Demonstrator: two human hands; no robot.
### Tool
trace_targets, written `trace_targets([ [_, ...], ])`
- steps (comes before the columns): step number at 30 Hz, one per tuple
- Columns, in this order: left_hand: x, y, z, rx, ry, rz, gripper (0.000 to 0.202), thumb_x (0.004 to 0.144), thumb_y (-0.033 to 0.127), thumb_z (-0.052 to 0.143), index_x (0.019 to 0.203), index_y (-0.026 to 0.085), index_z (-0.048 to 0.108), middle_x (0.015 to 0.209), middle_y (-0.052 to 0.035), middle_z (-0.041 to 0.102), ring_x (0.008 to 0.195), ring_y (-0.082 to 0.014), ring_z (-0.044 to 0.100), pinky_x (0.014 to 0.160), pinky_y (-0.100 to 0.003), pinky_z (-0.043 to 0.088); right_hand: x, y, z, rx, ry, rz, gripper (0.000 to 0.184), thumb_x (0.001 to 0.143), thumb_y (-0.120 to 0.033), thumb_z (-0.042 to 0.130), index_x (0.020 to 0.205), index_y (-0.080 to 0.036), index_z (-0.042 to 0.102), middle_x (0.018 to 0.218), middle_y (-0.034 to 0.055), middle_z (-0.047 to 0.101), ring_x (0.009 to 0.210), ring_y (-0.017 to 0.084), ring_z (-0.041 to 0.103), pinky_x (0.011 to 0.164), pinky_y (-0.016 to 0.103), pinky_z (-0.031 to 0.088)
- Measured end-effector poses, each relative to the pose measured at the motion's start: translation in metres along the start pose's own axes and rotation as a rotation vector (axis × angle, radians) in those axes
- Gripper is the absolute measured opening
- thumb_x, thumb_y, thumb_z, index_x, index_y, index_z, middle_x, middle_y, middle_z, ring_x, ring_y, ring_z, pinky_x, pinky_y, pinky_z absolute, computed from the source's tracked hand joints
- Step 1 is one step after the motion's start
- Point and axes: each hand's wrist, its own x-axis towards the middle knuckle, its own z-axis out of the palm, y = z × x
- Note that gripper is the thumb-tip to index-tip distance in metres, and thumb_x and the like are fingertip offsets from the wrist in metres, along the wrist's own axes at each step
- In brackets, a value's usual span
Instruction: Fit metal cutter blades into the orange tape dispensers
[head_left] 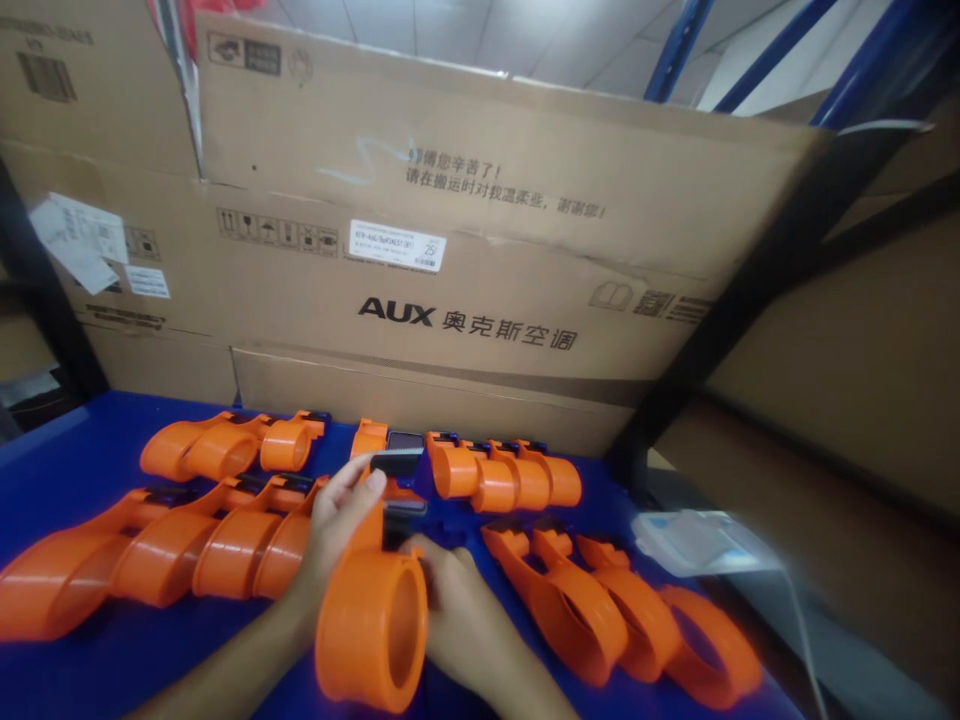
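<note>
An orange tape dispenser [367,630] is held up in front of me, its open ring facing down and toward me. My left hand [341,510] is closed on its upper end, with the thumb beside a black strip [397,462] that has a pale toothed edge. My right hand [454,590] is curled against the dispenser's right side, just above the ring; the ring hides some of its fingers. Similar orange dispensers [236,550] lie in a row left of my left hand. More dispensers [577,610] lie right of my right hand.
Behind stands a large cardboard box [480,270] with AUX printing. Further dispensers sit along the back of the blue surface [45,450], left and centre. A white box-like object [697,542] with a cable lies at right, near a dark shelf post [720,280].
</note>
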Motion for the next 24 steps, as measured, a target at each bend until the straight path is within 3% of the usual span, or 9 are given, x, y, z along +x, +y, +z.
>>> trace_targets([
  [4, 0.003, -0.009, -0.003, 0.011, 0.083, -0.008, 0.048, 0.071, 0.047, 0.084, 0.107, 0.018, 0.072, 0.085, -0.0021, 0.071, 0.074, -0.0191, 0.066, 0.064, -0.026, 0.051, 0.003, 0.003, -0.001, -0.018, -0.046, 0.051, 0.007, 0.079, -0.016, 0.062, 0.073, -0.019, 0.063, 0.059, -0.0023, 0.065, 0.049, 0.013, 0.052, 0.047, 0.02, 0.031],
  [6, 0.004, -0.013, -0.004, 0.043, 0.105, 0.017, 0.045, 0.069, 0.043, 0.085, 0.105, 0.019, 0.072, 0.082, -0.0008, 0.07, 0.07, -0.0161, 0.064, 0.062, -0.024, 0.05, 0.005, 0.006, -0.004, -0.029, -0.001, 0.075, 0.009, 0.082, -0.017, 0.06, 0.074, -0.019, 0.063, 0.055, -0.0038, 0.059, 0.048, 0.012, 0.049, 0.045, 0.02, 0.03],
  [9, 0.006, -0.017, -0.006, 0.064, 0.023, 0.059, 0.04, 0.07, 0.039, 0.084, 0.102, 0.019, 0.071, 0.078, 0.0004, 0.066, 0.062, -0.0125, 0.059, 0.059, -0.023, 0.048, 0.007, 0.007, -0.011, 0.011, 0.189, 0.085, 0.014, 0.092, -0.026, 0.055, 0.092, -0.018, 0.067, 0.055, -0.0052, 0.053, 0.047, 0.012, 0.049, 0.045, 0.02, 0.035],
  [13, 0.007, -0.024, -0.008, 0.096, -0.104, 0.053, 0.037, 0.075, 0.037, 0.081, 0.105, 0.021, 0.066, 0.076, 0.0022, 0.063, 0.058, -0.0117, 0.056, 0.057, -0.023, 0.048, 0.005, 0.004, -0.017, 0.084, 0.331, -0.021, 0.037, 0.094, -0.034, 0.058, 0.127, -0.017, 0.058, 0.08, 0.0023, 0.069, 0.058, 0.014, 0.061, 0.053, 0.022, 0.049],
  [15, 0.006, -0.028, -0.008, 0.114, -0.167, 0.023, 0.039, 0.076, 0.037, 0.08, 0.108, 0.022, 0.063, 0.078, 0.0019, 0.064, 0.057, -0.0117, 0.057, 0.057, -0.023, 0.049, 0.004, 0.003, -0.017, 0.04, 0.363, -0.048, 0.042, 0.093, -0.034, 0.061, 0.131, -0.018, 0.057, 0.087, 0.0042, 0.072, 0.059, 0.014, 0.063, 0.053, 0.023, 0.051],
  [18, 0.003, -0.031, -0.006, 0.114, -0.223, -0.015, 0.041, 0.079, 0.039, 0.077, 0.112, 0.022, 0.061, 0.076, 0.0016, 0.064, 0.055, -0.0121, 0.057, 0.056, -0.024, 0.049, 0.003, 0.004, -0.015, -0.056, 0.415, -0.044, 0.041, 0.093, -0.032, 0.06, 0.131, -0.019, 0.059, 0.081, 0.0022, 0.073, 0.054, 0.014, 0.062, 0.052, 0.023, 0.051],
  [24, -0.002, -0.033, -0.001, 0.1, -0.282, -0.086, 0.032, 0.082, 0.044, 0.075, 0.098, 0.019, 0.064, 0.065, 0.0022, 0.061, 0.051, -0.0108, 0.055, 0.053, -0.022, 0.047, 0.002, 0.01, -0.01, -0.234, 0.477, -0.113, 0.042, 0.091, -0.025, 0.058, 0.132, -0.017, 0.063, 0.077, 0.0033, 0.073, 0.056, 0.016, 0.064, 0.057, 0.026, 0.055],
])
